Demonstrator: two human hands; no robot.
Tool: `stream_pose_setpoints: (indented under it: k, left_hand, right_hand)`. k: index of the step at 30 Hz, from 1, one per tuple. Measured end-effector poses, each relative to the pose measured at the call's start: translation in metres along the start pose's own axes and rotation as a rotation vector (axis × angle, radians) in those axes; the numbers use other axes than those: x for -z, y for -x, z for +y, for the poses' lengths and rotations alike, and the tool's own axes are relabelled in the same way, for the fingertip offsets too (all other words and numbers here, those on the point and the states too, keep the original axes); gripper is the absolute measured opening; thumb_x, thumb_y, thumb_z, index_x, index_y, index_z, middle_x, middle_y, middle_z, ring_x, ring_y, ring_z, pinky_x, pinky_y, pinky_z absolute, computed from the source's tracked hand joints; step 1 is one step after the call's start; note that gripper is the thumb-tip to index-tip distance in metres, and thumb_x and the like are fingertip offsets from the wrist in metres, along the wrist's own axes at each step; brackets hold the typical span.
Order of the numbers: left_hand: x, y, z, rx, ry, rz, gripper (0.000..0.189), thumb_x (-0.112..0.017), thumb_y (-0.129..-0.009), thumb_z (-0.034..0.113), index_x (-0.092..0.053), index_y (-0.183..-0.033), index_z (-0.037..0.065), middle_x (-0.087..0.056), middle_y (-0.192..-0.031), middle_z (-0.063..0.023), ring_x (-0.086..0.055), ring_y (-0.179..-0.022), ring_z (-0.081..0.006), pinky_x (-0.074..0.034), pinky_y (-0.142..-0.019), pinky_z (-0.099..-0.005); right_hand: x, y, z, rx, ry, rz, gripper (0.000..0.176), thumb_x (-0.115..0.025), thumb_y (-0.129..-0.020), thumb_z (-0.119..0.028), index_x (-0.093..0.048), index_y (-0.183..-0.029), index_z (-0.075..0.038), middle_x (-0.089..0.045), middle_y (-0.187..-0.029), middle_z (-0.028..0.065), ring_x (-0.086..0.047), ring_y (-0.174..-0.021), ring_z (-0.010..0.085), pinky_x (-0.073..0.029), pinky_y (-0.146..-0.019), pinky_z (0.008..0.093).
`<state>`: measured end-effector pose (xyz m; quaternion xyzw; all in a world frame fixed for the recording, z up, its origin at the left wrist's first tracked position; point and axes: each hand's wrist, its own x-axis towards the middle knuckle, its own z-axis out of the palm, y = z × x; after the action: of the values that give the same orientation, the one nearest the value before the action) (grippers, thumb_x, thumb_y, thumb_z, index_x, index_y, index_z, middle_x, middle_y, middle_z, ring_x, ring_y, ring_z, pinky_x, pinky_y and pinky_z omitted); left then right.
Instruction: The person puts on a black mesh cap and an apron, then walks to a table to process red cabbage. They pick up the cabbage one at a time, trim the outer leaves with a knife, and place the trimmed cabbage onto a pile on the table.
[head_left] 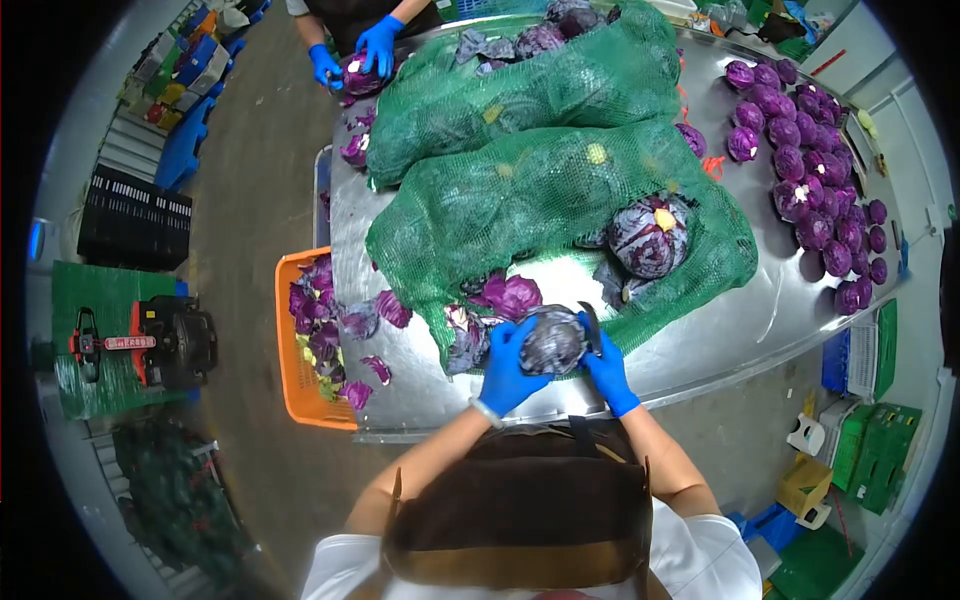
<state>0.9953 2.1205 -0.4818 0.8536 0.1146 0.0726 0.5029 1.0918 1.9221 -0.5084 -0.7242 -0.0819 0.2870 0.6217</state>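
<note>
The red cabbage (553, 342) is held just above the near edge of the steel table (720, 330), about midway along it. The left hand (510, 365), in a blue glove, has its fingers wrapped round the left side of the head and grips it. The right hand (608, 375), also gloved in blue, bears on the right side of the head, its fingers closed on a knife (591, 320) whose dark blade stands up beside the cabbage. Loose purple leaves (505, 298) lie just beyond the head, at the mouth of a green net sack (520, 200) that holds another large cabbage (650, 235). A second net sack (560, 85) lies behind it toward the far edge. Trimmed cabbages (810, 170) are gathered along the right edge. An orange crate (290, 370) of leaf scraps stands against the left edge. At the far left corner a co-worker's gloved hands (360, 55) hold a further cabbage (358, 80).
</note>
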Motion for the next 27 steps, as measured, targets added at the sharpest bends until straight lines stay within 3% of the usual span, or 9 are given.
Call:
stream_pose_setpoints:
  k: [2,7,12,14,18,20,21,26,27]
  left_hand:
    - [0.016,0.029,-0.002,-0.028,0.039,0.176,0.094,-0.091,-0.063,0.025,-0.043,-0.141,0.007,-0.041,-0.124,-0.0172,-0.044,-0.117,-0.0346,-0.039,-0.104,-0.0432]
    - [0.057,0.091,-0.005,0.300,0.377,0.472,0.085,-0.088,-0.070,0.026,-0.041,-0.137,0.004,-0.040,-0.130,-0.0159,-0.045,-0.122,-0.0342,-0.041,-0.105,-0.0442]
    - [0.097,0.110,-0.025,0.142,-0.438,0.257,0.100,-0.091,-0.061,0.040,-0.044,-0.143,0.007,-0.040,-0.142,-0.0240,-0.044,-0.128,-0.0416,-0.040,-0.106,-0.0491]
    - [0.097,0.117,-0.024,0.141,-0.452,0.123,0.101,-0.091,-0.060,0.041,-0.046,-0.142,0.006,-0.042,-0.143,-0.0253,-0.044,-0.128,-0.0427,-0.039,-0.107,-0.0503]
    - [0.095,0.142,-0.041,0.336,-0.176,0.306,0.103,-0.092,-0.059,0.036,-0.043,-0.144,0.005,-0.042,-0.145,-0.0259,-0.044,-0.132,-0.0425,-0.037,-0.110,-0.0488]
    - [0.093,0.145,-0.051,0.358,-0.046,0.333,0.103,-0.092,-0.059,0.032,-0.042,-0.145,0.005,-0.043,-0.144,-0.0268,-0.045,-0.133,-0.0413,-0.038,-0.110,-0.0465]
    - [0.094,0.143,-0.054,0.352,-0.079,0.321,0.103,-0.092,-0.059,0.032,-0.042,-0.145,0.005,-0.044,-0.144,-0.0265,-0.045,-0.132,-0.0408,-0.038,-0.110,-0.0461]
    - [0.106,0.105,-0.057,0.273,-0.124,0.199,0.098,-0.092,-0.058,0.034,-0.048,-0.140,0.005,-0.055,-0.134,-0.0193,-0.051,-0.125,-0.0384,-0.042,-0.107,-0.0461]
    - [0.108,0.101,-0.057,0.275,-0.153,0.178,0.099,-0.092,-0.059,0.036,-0.047,-0.141,0.005,-0.054,-0.135,-0.0201,-0.050,-0.126,-0.0389,-0.041,-0.107,-0.0464]
  right_hand:
    - [-0.020,0.007,-0.053,0.164,0.127,-0.129,0.063,-0.055,-0.081,0.006,-0.051,-0.142,-0.005,-0.059,-0.139,0.0139,-0.057,-0.126,0.0237,-0.044,-0.105,0.0354]
    - [-0.087,-0.011,-0.079,0.553,0.272,-0.536,0.061,-0.051,-0.078,0.009,-0.057,-0.136,-0.007,-0.059,-0.136,0.0170,-0.059,-0.124,0.0315,-0.047,-0.104,0.0381]
    - [-0.149,-0.011,-0.028,0.465,0.154,-0.747,0.050,-0.056,-0.083,-0.005,-0.058,-0.133,-0.006,-0.070,-0.116,0.0135,-0.069,-0.099,0.0306,-0.054,-0.088,0.0379]
    - [-0.151,0.000,-0.005,0.056,-0.038,-0.837,0.046,-0.056,-0.087,-0.005,-0.058,-0.132,-0.005,-0.070,-0.108,0.0090,-0.068,-0.091,0.0224,-0.055,-0.083,0.0347]
    - [-0.137,-0.008,0.008,-0.173,0.022,-0.502,0.046,-0.053,-0.087,0.000,-0.057,-0.133,-0.005,-0.068,-0.114,0.0111,-0.066,-0.102,0.0238,-0.053,-0.091,0.0348]
    - [-0.139,-0.027,0.050,0.481,0.390,-0.483,0.054,-0.055,-0.083,0.004,-0.053,-0.136,-0.004,-0.058,-0.132,0.0183,-0.057,-0.121,0.0351,-0.047,-0.103,0.0413]
    - [-0.140,-0.042,0.048,0.430,0.439,-0.542,0.056,-0.052,-0.080,0.006,-0.054,-0.135,-0.004,-0.052,-0.140,0.0214,-0.045,-0.135,0.0380,-0.038,-0.111,0.0444]
    - [-0.137,-0.132,0.016,0.251,0.537,-0.426,0.040,-0.059,-0.087,-0.005,-0.059,-0.127,-0.007,-0.062,-0.123,0.0200,-0.062,-0.109,0.0386,-0.050,-0.094,0.0430]
    - [-0.137,-0.124,0.011,0.447,0.584,-0.382,0.039,-0.060,-0.089,-0.010,-0.059,-0.128,-0.009,-0.064,-0.119,0.0190,-0.064,-0.103,0.0380,-0.052,-0.088,0.0438]
